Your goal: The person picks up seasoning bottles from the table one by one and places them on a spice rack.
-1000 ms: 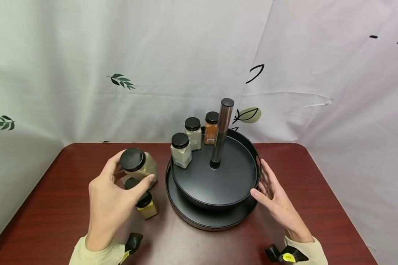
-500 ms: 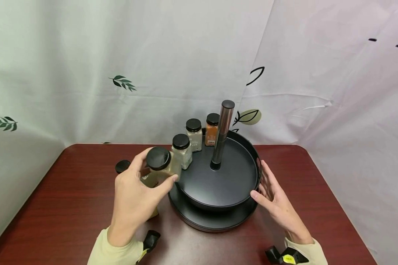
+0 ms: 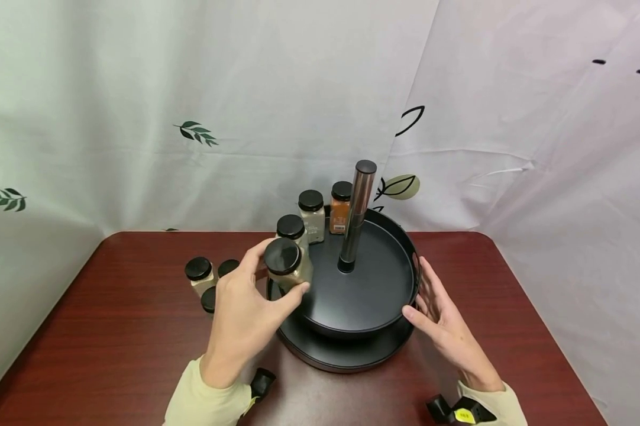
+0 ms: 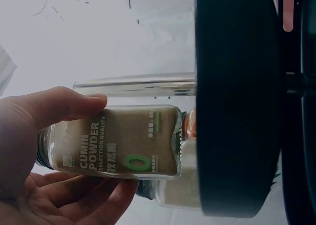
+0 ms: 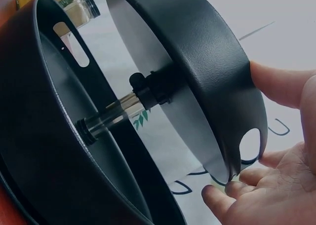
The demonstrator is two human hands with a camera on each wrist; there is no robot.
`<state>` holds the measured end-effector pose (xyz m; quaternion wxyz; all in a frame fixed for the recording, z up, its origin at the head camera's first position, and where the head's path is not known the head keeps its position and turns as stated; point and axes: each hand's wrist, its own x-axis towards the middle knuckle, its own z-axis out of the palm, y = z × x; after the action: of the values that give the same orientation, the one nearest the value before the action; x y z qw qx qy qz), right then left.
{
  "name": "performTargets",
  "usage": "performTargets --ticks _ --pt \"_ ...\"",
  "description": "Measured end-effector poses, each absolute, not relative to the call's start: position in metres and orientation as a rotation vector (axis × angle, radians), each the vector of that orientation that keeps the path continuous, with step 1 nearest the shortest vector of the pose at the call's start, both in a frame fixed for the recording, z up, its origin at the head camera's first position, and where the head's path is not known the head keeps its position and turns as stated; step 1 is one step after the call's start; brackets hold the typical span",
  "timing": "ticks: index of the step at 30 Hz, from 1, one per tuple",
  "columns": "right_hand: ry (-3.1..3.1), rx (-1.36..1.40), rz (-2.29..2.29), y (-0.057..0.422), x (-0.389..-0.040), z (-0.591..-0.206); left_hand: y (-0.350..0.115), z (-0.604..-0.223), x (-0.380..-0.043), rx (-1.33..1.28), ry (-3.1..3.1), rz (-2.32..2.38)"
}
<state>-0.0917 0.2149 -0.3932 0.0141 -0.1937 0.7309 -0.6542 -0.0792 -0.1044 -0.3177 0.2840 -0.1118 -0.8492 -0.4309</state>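
My left hand (image 3: 248, 310) grips a jar of cumin powder (image 4: 128, 141) between thumb and fingers. The black-lidded jar is held above the left rim of a black two-tier round tray (image 3: 352, 305), its base towards the upper tier. At the tray's right side, my right hand (image 3: 448, 331) holds the upper tier, thumb on its wall and fingertips by the handle slot (image 5: 250, 143). Standing on the upper tier are an orange spice jar (image 3: 339, 218), a pale jar (image 3: 314, 226) and another black-lidded jar (image 3: 290, 225), partly hidden behind the cumin jar.
Left of my left hand, several black-lidded jars (image 3: 198, 269) stand on the red-brown table (image 3: 112, 325), partly covered by that hand. A metallic post (image 3: 357, 207) rises from the tray's middle. White cloth (image 3: 277, 89) hangs behind the table.
My left hand has carried the cumin jar rightward from above the table jars to the upper tier's left rim. The table jars show more on the left. My right hand stays put.
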Motion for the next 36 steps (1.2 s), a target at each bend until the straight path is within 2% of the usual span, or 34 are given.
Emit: performTargets --ticks 36 --pt "2.310 -0.569 -1.984 0.215 -0.090 -0.392 -0.090 -0.348 -0.090 -0.211 -2.440 -1.062"
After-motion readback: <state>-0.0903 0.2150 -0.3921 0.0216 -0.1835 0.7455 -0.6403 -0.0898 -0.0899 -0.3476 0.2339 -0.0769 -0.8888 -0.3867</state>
